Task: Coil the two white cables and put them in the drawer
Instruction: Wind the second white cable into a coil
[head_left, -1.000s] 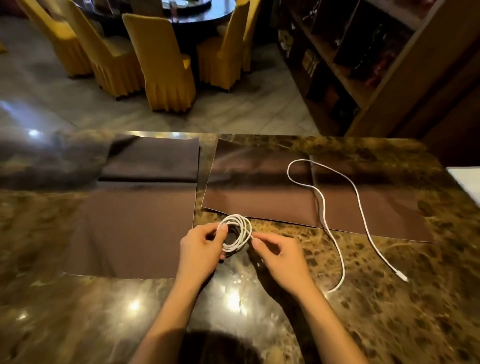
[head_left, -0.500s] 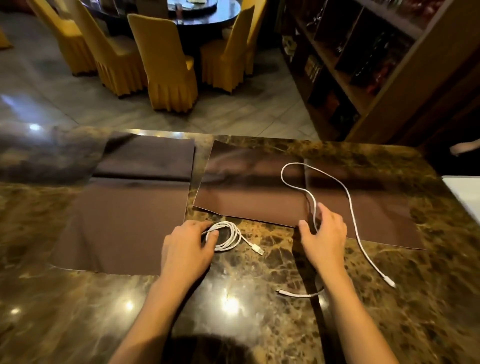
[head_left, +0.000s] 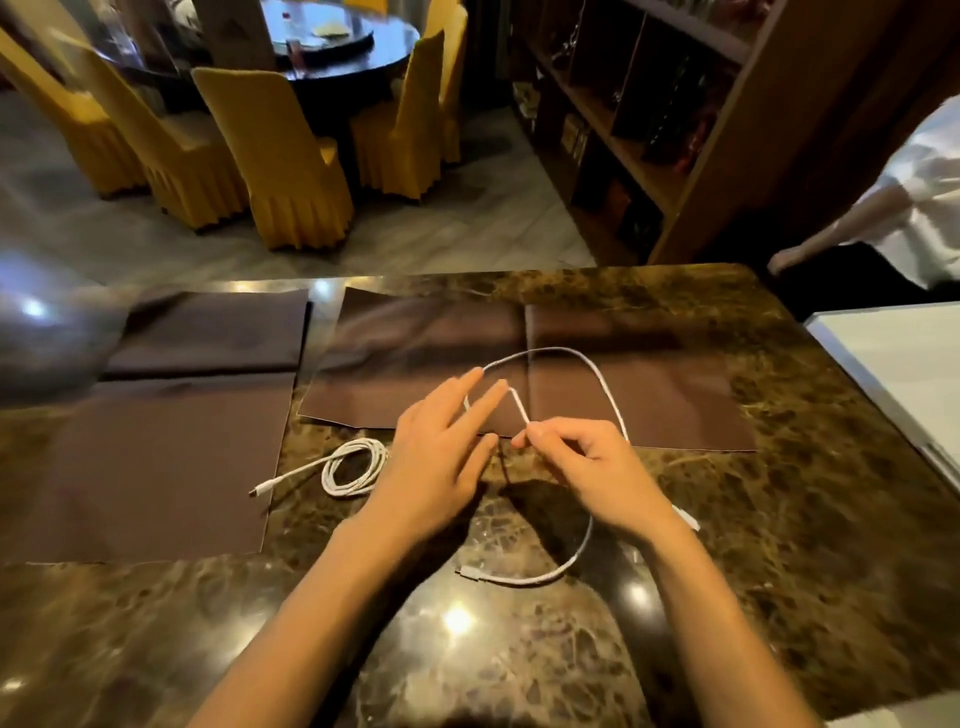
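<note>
one dark brown cloth mat (head_left: 156, 467) covers the left of your glossy brown marble counter (head_left: 519, 649), whose near strip lies bare. at that mat's right edge rests the coiled white cable (head_left: 353, 470), plug tail pointing left. your left hand (head_left: 441, 457) has its fingers straight and spread, the loose white cable (head_left: 550, 349) passing between them. your right hand (head_left: 597, 467) pinches that cable above the second brown mat (head_left: 675, 405), at its near edge. half a second ago your left hand sat on the coil and your right lay flat.
</note>
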